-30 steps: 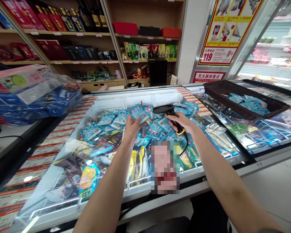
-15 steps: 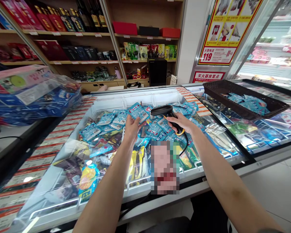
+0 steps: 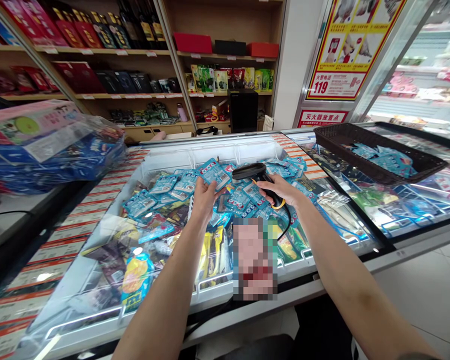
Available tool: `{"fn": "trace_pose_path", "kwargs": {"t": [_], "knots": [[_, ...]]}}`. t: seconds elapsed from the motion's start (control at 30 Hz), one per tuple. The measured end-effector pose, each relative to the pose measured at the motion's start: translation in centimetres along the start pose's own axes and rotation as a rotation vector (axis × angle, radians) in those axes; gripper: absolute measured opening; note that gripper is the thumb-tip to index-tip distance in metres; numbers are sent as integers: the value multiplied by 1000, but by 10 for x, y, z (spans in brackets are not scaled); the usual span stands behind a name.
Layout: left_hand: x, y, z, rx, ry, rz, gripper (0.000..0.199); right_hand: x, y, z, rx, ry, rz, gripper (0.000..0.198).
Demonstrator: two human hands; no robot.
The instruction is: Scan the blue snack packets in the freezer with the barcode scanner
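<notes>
My right hand [image 3: 279, 191] is wrapped round the handle of a black and yellow barcode scanner [image 3: 249, 171]. Its head points left, towards a blue packet [image 3: 214, 173] with a white barcode label. That packet is pinched at its lower edge by my left hand [image 3: 203, 198]; part of the grip is hidden by the hand itself. Under both hands, many similar blue packets [image 3: 165, 184] lie heaped on the glass top of a chest freezer [image 3: 161, 155]. A black cable [image 3: 288, 225] hangs from the scanner's grip.
A brown basket [image 3: 363, 157] with more blue packets stands at the right. Plastic-wrapped boxes [image 3: 52, 145] are stacked at the left. Price labels [image 3: 75, 225] line the freezer's edge. Shelves of goods [image 3: 112, 50] stand behind. A blurred patch [image 3: 253, 260] covers the near middle.
</notes>
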State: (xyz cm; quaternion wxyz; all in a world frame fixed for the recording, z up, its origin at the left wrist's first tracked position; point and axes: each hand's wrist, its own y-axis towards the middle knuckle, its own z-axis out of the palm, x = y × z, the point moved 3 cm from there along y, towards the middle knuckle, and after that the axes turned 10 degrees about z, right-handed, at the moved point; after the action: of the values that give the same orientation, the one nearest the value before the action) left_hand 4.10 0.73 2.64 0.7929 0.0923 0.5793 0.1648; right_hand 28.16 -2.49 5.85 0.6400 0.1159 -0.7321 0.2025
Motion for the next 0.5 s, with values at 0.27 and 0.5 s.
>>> {"fn": "trace_pose_path", "kwargs": {"t": [0.27, 0.5], "knots": [[-2, 0, 1, -1, 8, 10, 35, 3, -3, 2, 16, -8, -3, 38], [-2, -1, 2, -2, 31, 10, 36, 1, -1, 2, 15, 5, -6, 36]]}}
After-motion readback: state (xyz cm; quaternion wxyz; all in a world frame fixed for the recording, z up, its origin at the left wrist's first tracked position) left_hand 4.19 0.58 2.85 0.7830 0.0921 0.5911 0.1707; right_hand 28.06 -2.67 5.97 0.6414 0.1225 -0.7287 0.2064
